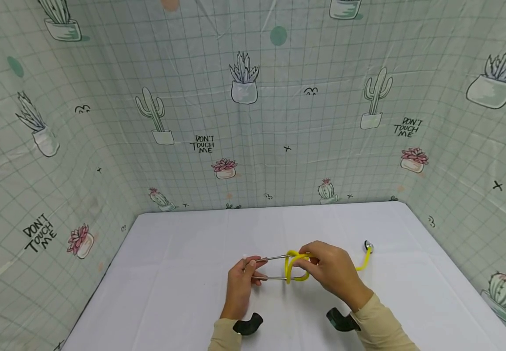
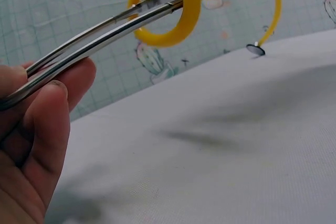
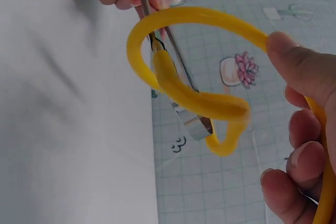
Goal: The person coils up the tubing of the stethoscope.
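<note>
A stethoscope with yellow tubing (image 1: 287, 267) is held up over the white table. My left hand (image 1: 237, 288) grips its two metal ear tubes (image 2: 100, 39) near their ends, fingers and thumb around them. Between thumb and fingers, my right hand (image 1: 337, 274) pinches the tubing. In the right wrist view a loop of yellow tubing (image 3: 202, 17) passes around the metal tubes. The round chest piece (image 1: 368, 244) is at the tubing's far end, right of my right hand; in the left wrist view it appears at or just above the table surface. My right palm hides part of the tubing.
The white tabletop (image 1: 182, 263) spreads beneath both hands. Behind it and along its sides hangs a grid-patterned cloth (image 1: 279, 122) with printed cacti. Black curved wrist pieces (image 1: 248, 324) sit by both cuffs.
</note>
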The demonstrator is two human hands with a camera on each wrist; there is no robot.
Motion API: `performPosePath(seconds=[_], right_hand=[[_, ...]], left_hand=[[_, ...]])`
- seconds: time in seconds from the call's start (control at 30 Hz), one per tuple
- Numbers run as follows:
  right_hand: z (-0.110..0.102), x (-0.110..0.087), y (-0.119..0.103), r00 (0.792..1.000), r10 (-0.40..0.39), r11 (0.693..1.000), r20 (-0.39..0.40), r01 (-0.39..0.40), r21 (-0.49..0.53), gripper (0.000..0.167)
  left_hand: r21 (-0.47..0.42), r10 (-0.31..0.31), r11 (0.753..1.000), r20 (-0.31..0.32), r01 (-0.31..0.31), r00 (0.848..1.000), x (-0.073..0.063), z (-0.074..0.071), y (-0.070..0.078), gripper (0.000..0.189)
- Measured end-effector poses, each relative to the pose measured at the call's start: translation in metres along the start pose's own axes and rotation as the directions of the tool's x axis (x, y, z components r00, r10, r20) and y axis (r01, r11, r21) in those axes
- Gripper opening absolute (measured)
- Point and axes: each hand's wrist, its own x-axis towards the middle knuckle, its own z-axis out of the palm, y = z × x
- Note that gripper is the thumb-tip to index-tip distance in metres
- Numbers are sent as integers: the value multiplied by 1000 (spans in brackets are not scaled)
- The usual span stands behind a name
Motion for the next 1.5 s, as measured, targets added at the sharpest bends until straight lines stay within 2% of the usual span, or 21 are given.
performPosePath(seconds=[0.2,0.3,0.53,0.7,0.87,0.97,1.07,1.27,1.4,1.5], right_hand=[[0,4,3,999,-41,998,25,39,58,22],[0,7,5,998,-31,998,50,28,61,23],[1,11,11,984,131,988,118,-139,65,29],[5,12,15,975,183,974,126,-197,110,22],[11,12,21,963,236,956,127,-253,146,19],[14,11,24,948,277,930,160,-306,203,19],[16,11,26,921,327,888,211,-376,264,18],[22,10,31,867,403,801,294,-489,344,19],[30,9,31,837,446,742,318,-545,392,19],[37,8,28,822,477,719,310,-568,401,16]], left_hand=[[13,-5,1000,77,4,997,2,0,1,44],[19,0,1000,102,-2,995,3,-1,1,45],[16,18,1000,96,-20,995,2,-5,3,42],[-26,17,1000,95,-14,995,1,-5,4,44],[-24,25,999,114,-22,993,0,-4,6,46],[-26,25,999,134,-22,991,0,-4,6,47],[-48,20,999,146,-13,989,0,-5,6,49],[-154,3,988,153,21,988,-1,-6,6,49],[-204,-8,978,149,39,989,-1,-7,7,51],[-223,-8,974,135,39,991,-1,-8,5,50]])
